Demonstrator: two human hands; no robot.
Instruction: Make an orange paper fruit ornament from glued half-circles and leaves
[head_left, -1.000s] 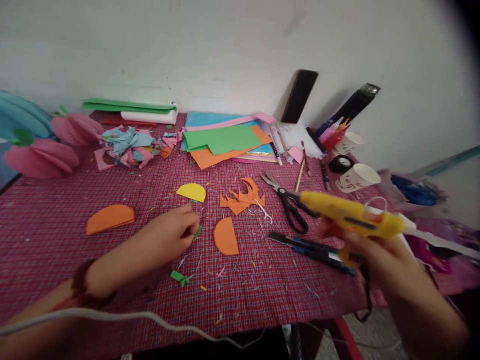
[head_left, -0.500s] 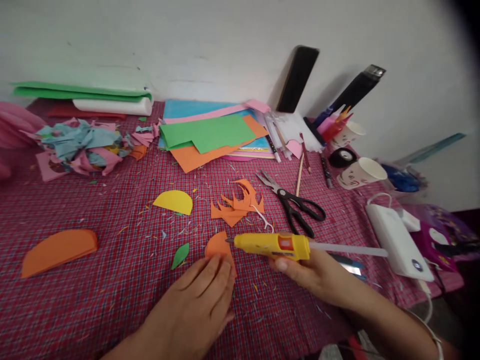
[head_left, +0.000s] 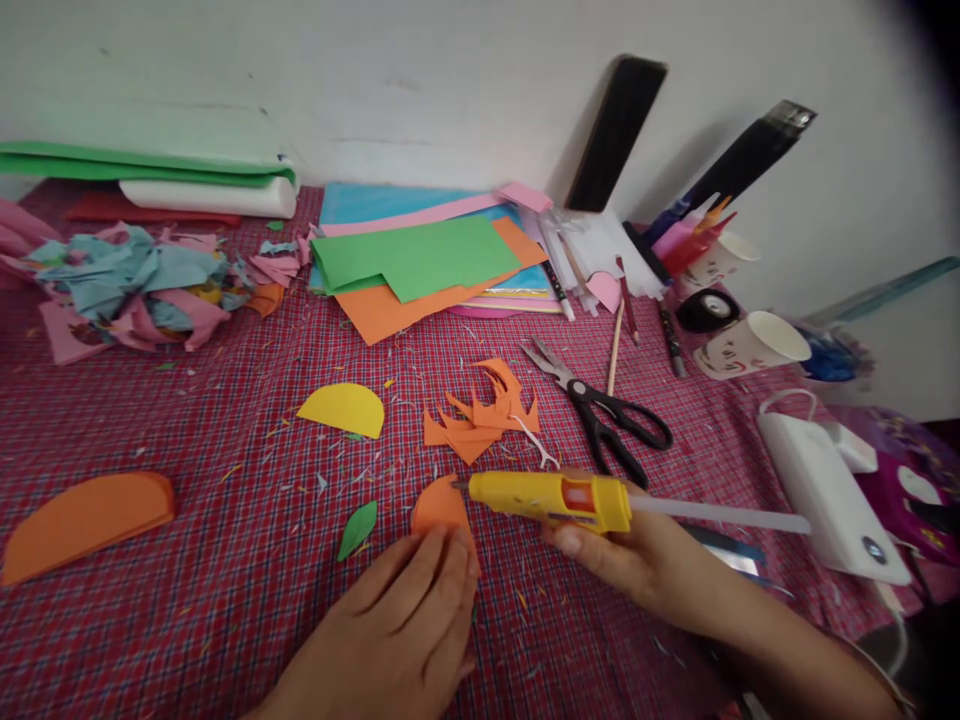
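My right hand (head_left: 645, 560) grips a yellow glue gun (head_left: 555, 497) with a clear glue stick out its back; the nozzle points left and touches the top edge of a small orange paper half-circle (head_left: 439, 504). My left hand (head_left: 405, 620) lies flat with fingers stretched, its fingertips pressing the lower part of that orange piece onto the red checked cloth (head_left: 225, 580). A small green paper leaf (head_left: 358, 528) lies just left of the hand.
A yellow half-circle (head_left: 343, 409), orange scraps (head_left: 480, 415) and black scissors (head_left: 607, 410) lie beyond the hands. A large orange half-circle (head_left: 82, 515) is at far left. Coloured paper sheets (head_left: 427, 265), crumpled scraps (head_left: 127, 285), paper cups (head_left: 750, 345) and a white power bank (head_left: 825, 495) ring the table.
My right hand brought the glue gun from the right down to the orange half-circle. My left hand left the green leaf and pressed flat on the orange piece. The view shifted slightly.
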